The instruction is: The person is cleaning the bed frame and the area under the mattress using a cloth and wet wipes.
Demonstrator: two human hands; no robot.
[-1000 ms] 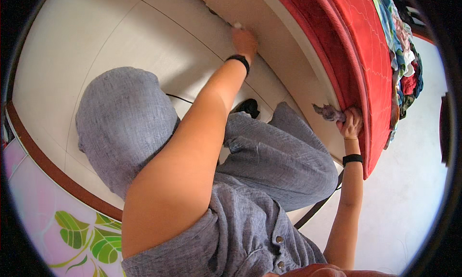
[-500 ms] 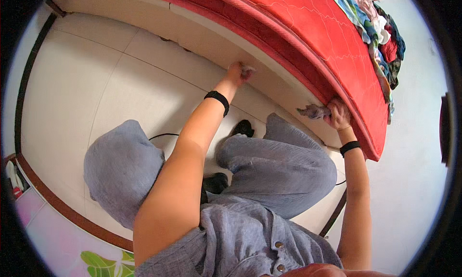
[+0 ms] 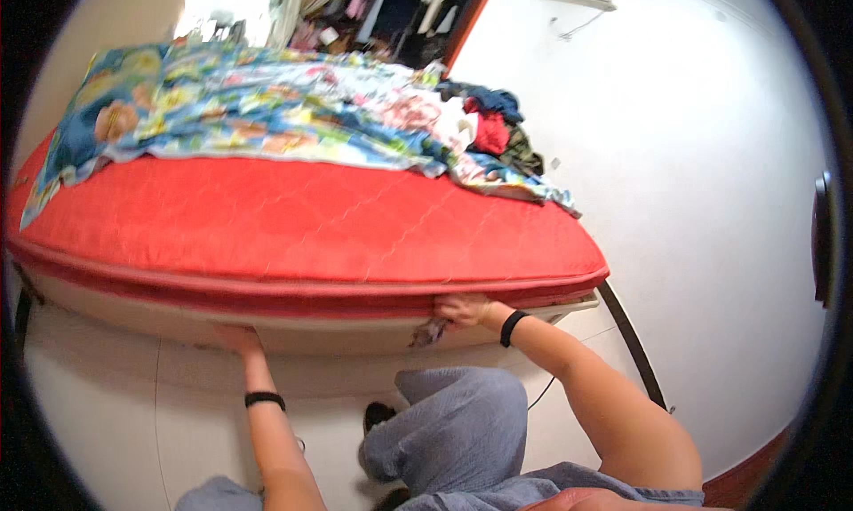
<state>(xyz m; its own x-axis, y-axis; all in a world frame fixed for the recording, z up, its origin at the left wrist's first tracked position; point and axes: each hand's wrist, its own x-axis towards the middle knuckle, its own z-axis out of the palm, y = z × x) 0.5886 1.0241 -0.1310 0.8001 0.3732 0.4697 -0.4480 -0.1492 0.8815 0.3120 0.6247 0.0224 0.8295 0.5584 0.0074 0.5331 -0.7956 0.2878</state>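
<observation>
My right hand (image 3: pixel 463 308) is closed at the mattress's lower edge, above the bed's side board. A crumpled grey cloth (image 3: pixel 428 333) hangs out of its fingers against the board. My left hand (image 3: pixel 236 337) is farther left, against the pale side board (image 3: pixel 306 336) of the bed. Motion smears its fingers, so their grip does not show. The red mattress (image 3: pixel 267 218) rests above both hands. Each wrist wears a black band.
A flowered sheet (image 3: pixel 231 124) and a heap of clothes (image 3: pixel 498 129) cover the far part of the mattress. Behind stand hanging clothes (image 3: pixel 391 13). A white wall (image 3: pixel 693 155) rises at right. My bent knee (image 3: pixel 462 413) is over the tiled floor (image 3: pixel 107 395).
My view has swung up, bringing the whole bed into sight. My left hand now appears farther left along the board. The grey cloth is still in my right hand.
</observation>
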